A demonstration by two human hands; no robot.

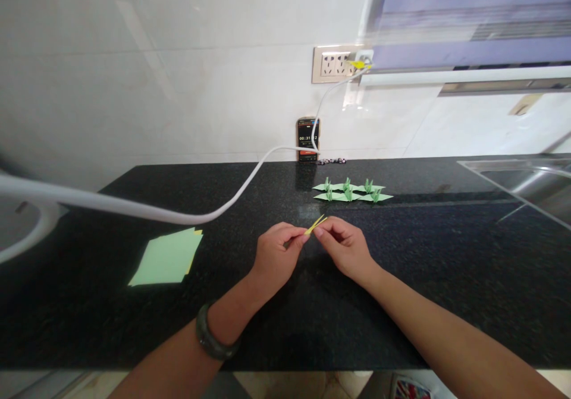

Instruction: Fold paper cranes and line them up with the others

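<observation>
Between my two hands, above the dark counter, is a narrow folded piece of yellow paper (316, 225) with two thin points splayed apart at its upper end. My left hand (277, 251) pinches its lower left end between thumb and fingertips. On the other side, my right hand (344, 244) pinches it close to the points; the fingertips partly hide the paper. Just beyond the hands stand several green paper cranes (350, 192) in two rows, wings outspread. A stack of square paper sheets (166, 258), green on top with yellow edges peeking out, lies to the left.
A phone (307, 139) showing a timer leans on the tiled wall. Its white cable (250, 179) arcs across the view from the socket (334, 64). Beside the phone lies a beaded string (332, 161). A metal sink (530, 182) is set in the black counter (428, 250) at right.
</observation>
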